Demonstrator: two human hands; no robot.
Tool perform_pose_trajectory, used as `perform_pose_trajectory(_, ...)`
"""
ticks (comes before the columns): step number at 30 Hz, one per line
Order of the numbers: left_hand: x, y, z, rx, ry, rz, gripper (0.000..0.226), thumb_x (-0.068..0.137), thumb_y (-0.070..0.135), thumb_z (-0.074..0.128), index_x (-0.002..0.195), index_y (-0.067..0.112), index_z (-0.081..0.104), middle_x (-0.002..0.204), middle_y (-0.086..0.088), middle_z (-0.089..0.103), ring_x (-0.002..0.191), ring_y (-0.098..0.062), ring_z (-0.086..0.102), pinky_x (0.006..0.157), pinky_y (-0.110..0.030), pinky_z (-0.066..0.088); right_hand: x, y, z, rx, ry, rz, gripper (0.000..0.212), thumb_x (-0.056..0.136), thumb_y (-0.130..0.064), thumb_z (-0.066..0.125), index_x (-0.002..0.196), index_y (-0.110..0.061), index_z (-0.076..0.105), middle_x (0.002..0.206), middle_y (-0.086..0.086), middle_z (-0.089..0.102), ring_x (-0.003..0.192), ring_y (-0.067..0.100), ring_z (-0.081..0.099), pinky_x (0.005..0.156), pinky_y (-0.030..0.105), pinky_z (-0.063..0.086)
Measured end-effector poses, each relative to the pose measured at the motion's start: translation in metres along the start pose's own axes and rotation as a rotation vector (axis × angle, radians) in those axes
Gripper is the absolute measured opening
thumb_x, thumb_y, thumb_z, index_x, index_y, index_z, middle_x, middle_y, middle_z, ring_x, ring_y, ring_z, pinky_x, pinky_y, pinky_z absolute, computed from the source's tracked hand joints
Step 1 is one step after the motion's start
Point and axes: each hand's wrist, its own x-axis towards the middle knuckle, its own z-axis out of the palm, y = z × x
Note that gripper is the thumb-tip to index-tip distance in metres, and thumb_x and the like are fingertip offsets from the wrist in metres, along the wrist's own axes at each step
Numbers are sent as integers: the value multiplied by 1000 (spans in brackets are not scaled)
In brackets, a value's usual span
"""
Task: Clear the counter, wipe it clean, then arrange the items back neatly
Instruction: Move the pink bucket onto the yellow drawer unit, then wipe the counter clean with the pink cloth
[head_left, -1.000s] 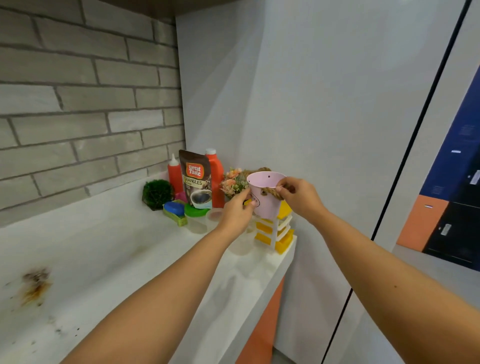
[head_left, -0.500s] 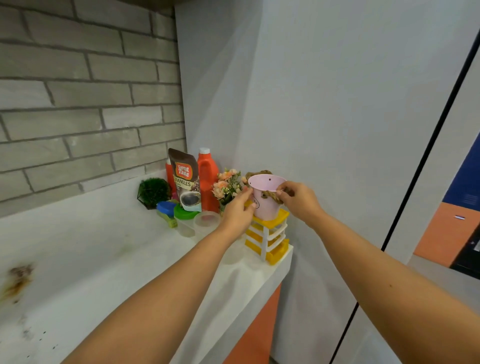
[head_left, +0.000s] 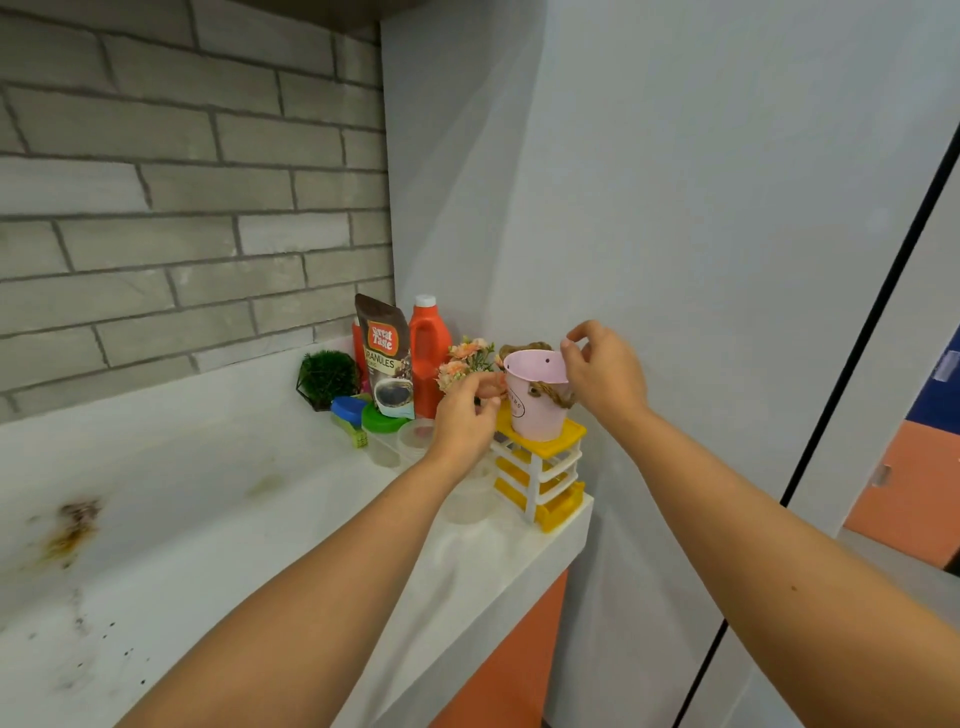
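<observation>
The white desk (head_left: 208, 519) is stretching toward the corner and is showing brown stains at its near left. A yellow drawer unit (head_left: 545, 467) is standing at its far right end, and the pink bucket (head_left: 535, 410) is sitting upright on top. The right hand (head_left: 602, 374) is hovering just beside the bucket's right rim, its grip loosely spread and holding nothing. The left hand (head_left: 465, 421) is reaching to the bucket's left side with its fingers curled away from view, so I cannot tell whether its grip is pinching anything.
</observation>
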Motion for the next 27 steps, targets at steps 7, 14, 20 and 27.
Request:
perform_pose_trajectory(7, -26, -17, -50, 15, 120, -64, 26, 92, 9, 49, 117, 10, 58, 109, -2, 59, 97, -13, 55, 83, -23, 45, -26, -60, 31, 163, -93, -222, 17, 92, -23, 50, 101, -13, 61, 89, 2, 55, 82, 17, 51, 74, 34, 45)
perform_pose_trajectory(14, -70, -47, -136, 101, 276, -148, 24, 93, 10, 48, 114, 9, 59, 105, -5, 58, 85, -15, 53, 74, -16, 38, -77, -123, 81, 224, -387, -425, 24, 90, -21, 56, 112, -11, 60, 93, 4, 53, 85, 17, 52, 81, 34, 45)
perform_pose_trajectory(20, -137, -72, -227, 172, 350, -238, 24, 94, 14, 46, 116, 12, 58, 108, -2, 55, 83, -11, 52, 74, -18, 39, -146, -199, 119, 203, -624, -469, 35, 95, -30, 48, 125, -13, 53, 115, 11, 56, 102, 23, 55, 83, 30, 41)
perform_pose_trajectory(27, -249, -96, -365, 273, 517, -348, 23, 94, 13, 47, 114, 9, 59, 112, -7, 58, 84, -13, 53, 78, -21, 42, -265, -311, 159, 222, -830, -568, 39, 96, -37, 44, 128, -16, 52, 125, 11, 54, 112, 25, 53, 91, 31, 42)
